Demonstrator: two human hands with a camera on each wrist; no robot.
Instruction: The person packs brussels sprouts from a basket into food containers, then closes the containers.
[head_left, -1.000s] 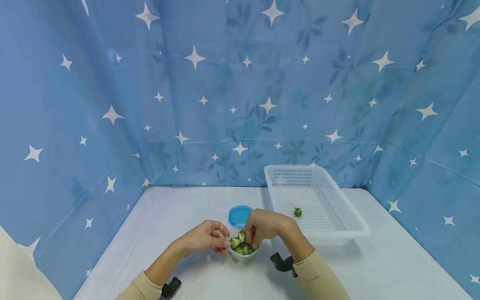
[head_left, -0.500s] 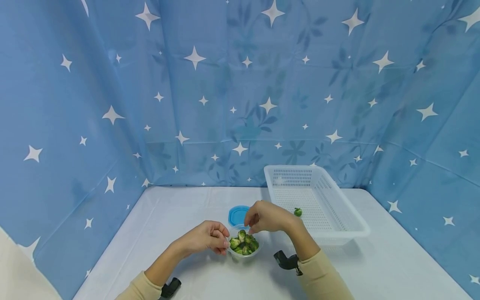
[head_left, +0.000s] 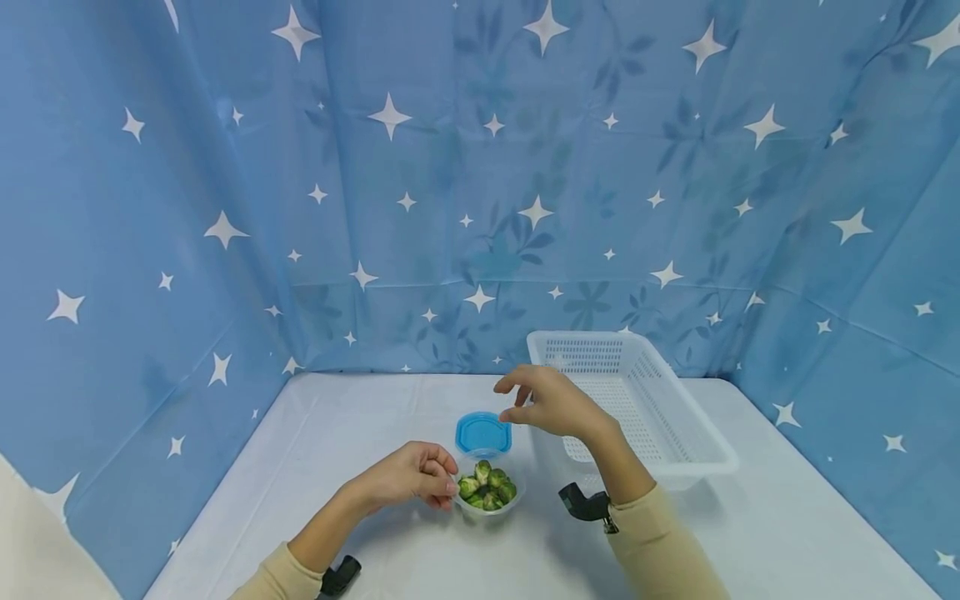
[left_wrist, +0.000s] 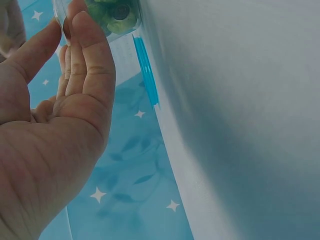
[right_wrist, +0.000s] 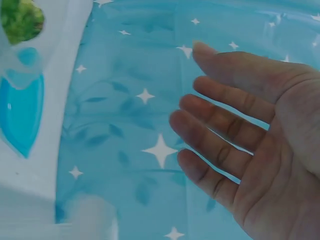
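A small clear plastic container (head_left: 486,512) on the table holds several Brussels sprouts (head_left: 491,487). My left hand (head_left: 408,477) pinches its left rim between thumb and fingers, also visible in the left wrist view, where green sprouts (left_wrist: 107,12) show through the wall. Just behind the container lies a blue lid (head_left: 483,433). My right hand (head_left: 553,402) hovers above and right of that lid, before the white basket (head_left: 686,468). In the right wrist view this hand (right_wrist: 250,130) has its fingers spread apart with nothing in them.
The perforated basket stands at the back right of the white-covered table (head_left: 360,417); my right forearm hides part of its floor. A blue star-patterned curtain (head_left: 427,200) encloses the back and sides. Dark wrist-camera mounts (head_left: 585,503) stick out below the wrists.
My right hand has left the container, rising and moving back over the lid toward the basket. The Brussels sprout seen earlier in the basket is now hidden by it. My left hand stays put.
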